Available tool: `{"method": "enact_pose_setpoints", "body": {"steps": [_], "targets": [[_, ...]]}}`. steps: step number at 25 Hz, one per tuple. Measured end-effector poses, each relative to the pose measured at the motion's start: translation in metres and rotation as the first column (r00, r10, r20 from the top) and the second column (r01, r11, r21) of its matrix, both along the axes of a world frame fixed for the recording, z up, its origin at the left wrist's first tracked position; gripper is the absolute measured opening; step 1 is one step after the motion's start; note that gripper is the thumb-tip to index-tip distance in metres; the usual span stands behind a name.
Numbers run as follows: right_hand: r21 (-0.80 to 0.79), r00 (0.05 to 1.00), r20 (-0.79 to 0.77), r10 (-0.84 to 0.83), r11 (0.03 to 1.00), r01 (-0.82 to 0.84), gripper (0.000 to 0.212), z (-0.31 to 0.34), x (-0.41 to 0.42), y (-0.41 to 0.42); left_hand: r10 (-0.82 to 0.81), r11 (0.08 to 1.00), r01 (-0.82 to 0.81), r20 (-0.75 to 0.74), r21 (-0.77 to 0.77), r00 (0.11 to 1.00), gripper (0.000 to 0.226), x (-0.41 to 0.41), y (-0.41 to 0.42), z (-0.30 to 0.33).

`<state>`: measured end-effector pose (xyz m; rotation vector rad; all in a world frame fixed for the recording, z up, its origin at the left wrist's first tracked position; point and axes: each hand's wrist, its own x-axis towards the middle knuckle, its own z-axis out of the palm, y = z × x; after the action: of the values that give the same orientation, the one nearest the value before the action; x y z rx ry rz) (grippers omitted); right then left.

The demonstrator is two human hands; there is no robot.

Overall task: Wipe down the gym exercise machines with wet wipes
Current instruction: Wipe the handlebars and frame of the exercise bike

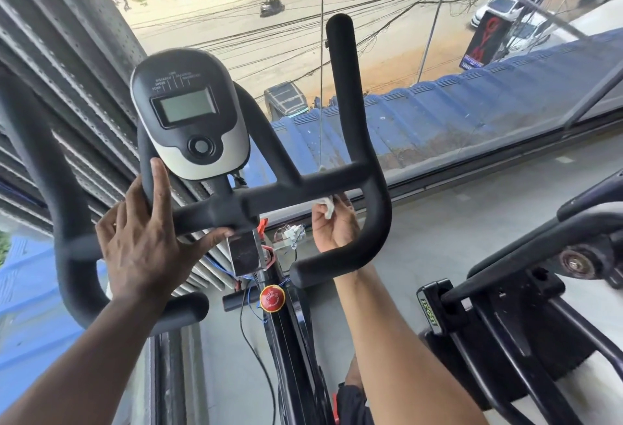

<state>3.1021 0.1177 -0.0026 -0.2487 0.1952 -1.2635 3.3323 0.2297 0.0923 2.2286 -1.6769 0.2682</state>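
An exercise bike's black padded handlebar [296, 188] fills the middle of the view, with a grey and white console [188, 121] mounted above its left half. My left hand [148, 236] grips the crossbar just left of the centre clamp, thumb underneath and fingers reaching up towards the console. My right hand [333, 222] is below the crossbar's right half and holds a crumpled white wet wipe [326, 206] up against the bar's underside.
A red emergency knob [271, 298] and loose wires sit on the bike's black frame below the handlebar. Another black machine [526, 289] stands close on the right. A glass window [438, 94] is straight ahead, and a perforated metal shutter [60, 53] lies to the left.
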Motion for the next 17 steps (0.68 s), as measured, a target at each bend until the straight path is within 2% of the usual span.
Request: {"method": "enact_pose_setpoints", "body": {"steps": [2,4,6,7,8,9,10,11,12,14,15,17], "targets": [[0.023,0.999,-0.032,0.009,1.000,-0.008,0.037,-0.002,-0.006,-0.001,-0.006,1.000,0.006,-0.002,-0.007,1.000,0.132,0.000,0.000,0.000],[0.060,0.951,-0.253,0.178,0.984,-0.168,0.034,-0.006,-0.009,0.012,-0.012,1.000,0.012,-0.006,0.007,1.000,0.131,-0.001,-0.001,-0.004],[0.133,0.817,-0.501,0.285,0.958,-0.252,0.033,-0.015,-0.018,0.041,-0.009,0.999,0.010,-0.024,0.041,1.000,0.130,-0.002,-0.001,-0.003],[0.171,0.720,-0.635,0.279,0.960,-0.222,0.030,-0.017,-0.030,0.059,-0.016,0.998,0.017,-0.031,0.065,0.999,0.130,0.000,0.000,-0.002],[0.203,0.582,-0.775,0.246,0.969,-0.139,0.022,-0.015,-0.045,0.081,-0.038,0.995,0.041,-0.029,0.094,0.999,0.129,0.004,0.005,-0.001],[0.177,0.394,-0.898,0.195,0.981,-0.082,0.010,-0.011,-0.062,0.104,-0.072,0.990,0.073,-0.016,0.123,0.997,0.127,0.010,0.011,-0.001],[0.067,0.156,-0.984,0.081,0.993,-0.098,0.019,-0.003,-0.079,0.126,-0.099,0.985,0.098,0.002,0.143,0.995,0.122,0.015,0.020,-0.001],[-0.082,-0.045,-0.995,-0.092,0.980,-0.183,0.034,0.009,-0.091,0.146,-0.108,0.983,0.105,0.010,0.148,0.994,0.116,0.020,0.028,-0.004],[-0.237,-0.114,-0.955,-0.274,0.936,-0.261,0.040,0.025,-0.099,0.162,-0.093,0.987,0.093,-0.006,0.132,0.996,0.111,0.023,0.034,-0.007],[-0.511,-0.067,-0.829,-0.555,0.800,-0.314,0.033,0.066,-0.097,0.167,-0.033,0.993,0.038,-0.052,0.109,0.998,0.108,0.028,0.038,-0.007],[-0.621,-0.075,-0.741,-0.667,0.724,-0.302,0.030,0.087,-0.091,0.155,-0.022,0.993,0.029,-0.065,0.116,0.998,0.109,0.029,0.037,-0.007],[-0.689,-0.171,-0.644,-0.745,0.663,-0.292,0.033,0.118,-0.073,0.118,-0.029,0.994,0.037,-0.074,0.105,0.997,0.109,0.027,0.037,-0.006]]}}
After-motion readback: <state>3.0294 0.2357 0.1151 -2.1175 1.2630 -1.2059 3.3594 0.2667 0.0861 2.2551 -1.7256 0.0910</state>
